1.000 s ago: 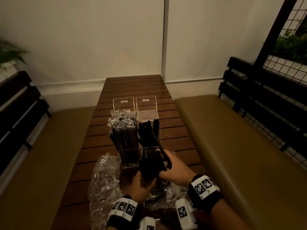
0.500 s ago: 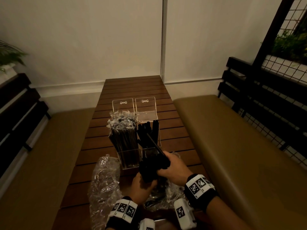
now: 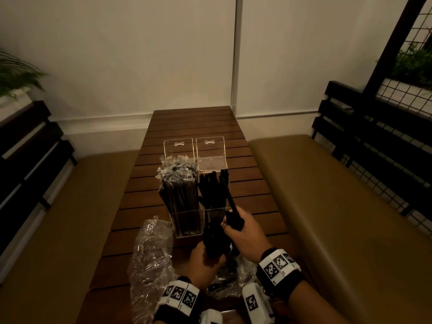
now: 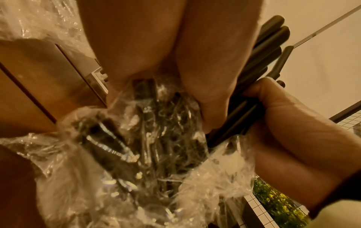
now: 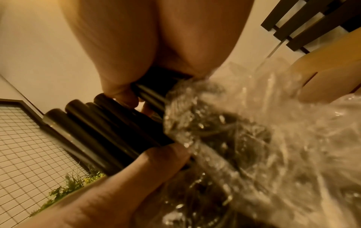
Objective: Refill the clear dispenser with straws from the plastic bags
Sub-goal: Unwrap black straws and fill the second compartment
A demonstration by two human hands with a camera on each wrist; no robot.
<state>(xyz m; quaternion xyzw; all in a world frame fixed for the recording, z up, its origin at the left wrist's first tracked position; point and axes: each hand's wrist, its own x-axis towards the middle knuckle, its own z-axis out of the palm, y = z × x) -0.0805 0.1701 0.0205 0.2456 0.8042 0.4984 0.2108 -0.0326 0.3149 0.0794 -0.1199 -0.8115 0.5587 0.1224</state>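
Observation:
Two clear dispenser boxes stand mid-table with their lids up. The left box [image 3: 184, 220] is packed with wrapped straws; the right box [image 3: 213, 160] holds loose black straws [image 3: 210, 190]. In front of them my left hand [image 3: 207, 258] grips a crinkled plastic bag [image 3: 233, 282] around a bundle of black straws [image 3: 215, 239]. My right hand [image 3: 238, 230] grips a small bunch of black straws [image 3: 233, 219] at the bundle's top, one of which leans toward the right box. The left wrist view shows the bag [image 4: 148, 138] under my left hand [image 4: 205, 64]. The right wrist view shows straw ends [image 5: 93, 123] below my right hand [image 5: 125, 61].
Another crumpled clear bag [image 3: 152, 258] lies on the slatted wooden table [image 3: 196, 122] to the left of my hands. Padded benches [image 3: 327, 206] run along both sides, with dark slatted backrests. A white wall closes the far end.
My right hand has lifted slightly toward the dispenser, drawing its bunch of straws up out of the bundle. The left hand stays on the bag.

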